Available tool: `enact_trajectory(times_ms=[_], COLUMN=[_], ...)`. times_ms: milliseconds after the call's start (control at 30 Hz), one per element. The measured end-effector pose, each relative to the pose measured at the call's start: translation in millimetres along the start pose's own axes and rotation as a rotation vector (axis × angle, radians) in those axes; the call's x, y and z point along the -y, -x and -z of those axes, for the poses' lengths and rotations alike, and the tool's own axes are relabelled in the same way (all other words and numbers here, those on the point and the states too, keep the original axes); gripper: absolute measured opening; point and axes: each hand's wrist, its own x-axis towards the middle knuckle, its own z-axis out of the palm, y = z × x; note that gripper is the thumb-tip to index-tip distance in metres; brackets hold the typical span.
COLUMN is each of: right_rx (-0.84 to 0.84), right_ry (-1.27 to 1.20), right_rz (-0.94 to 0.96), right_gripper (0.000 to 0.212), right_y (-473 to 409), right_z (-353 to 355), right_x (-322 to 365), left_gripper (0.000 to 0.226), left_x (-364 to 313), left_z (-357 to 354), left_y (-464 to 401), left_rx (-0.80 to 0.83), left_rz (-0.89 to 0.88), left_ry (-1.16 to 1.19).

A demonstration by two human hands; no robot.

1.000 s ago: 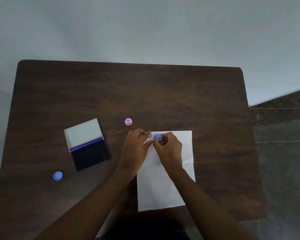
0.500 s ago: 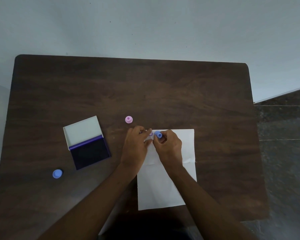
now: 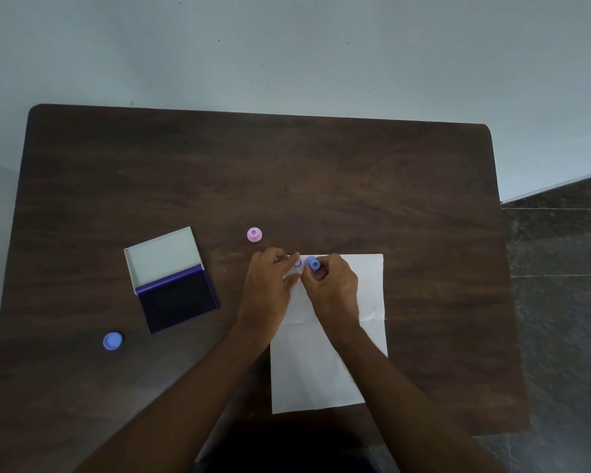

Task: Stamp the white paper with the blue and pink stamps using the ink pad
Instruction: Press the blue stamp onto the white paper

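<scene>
Fingers (image 3: 316, 272) of the right hand (image 3: 333, 291) pinch the blue stamp (image 3: 313, 263) upright near the white paper's (image 3: 325, 370) far left corner, beside a smiley print (image 3: 297, 263), while the left hand (image 3: 270, 288) lies flat pinning the sheet; best pressed straight down, then lifted cleanly without sliding.

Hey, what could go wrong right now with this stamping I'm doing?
The blue stamp in your right hand sits right beside the fresh smiley print, so prints may overlap. Your left hand rests near that print and could smear it. The ink pad lies open and may dry out.
</scene>
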Motion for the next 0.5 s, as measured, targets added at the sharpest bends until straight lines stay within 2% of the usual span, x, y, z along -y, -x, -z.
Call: enact_trajectory(times_ms=[167, 333, 500], right_rx=[-0.019, -0.070, -0.027], right_ry=[0.009, 0.009, 0.055], right_rz=[0.011, 0.029, 0.012], right_gripper=[0.033, 0.022, 0.024], right_y=[0, 1, -3], right_z=[0, 2, 6], right_x=[3, 14, 23], left_gripper=[0.037, 0.037, 0.036], left_x=[2, 2, 2], left_z=[1, 2, 4], left_y=[0, 0, 0], left_rx=[0.000, 0.008, 0.017], left_rz=[-0.027, -0.057, -0.072], left_ry=[-0.023, -0.041, -0.036])
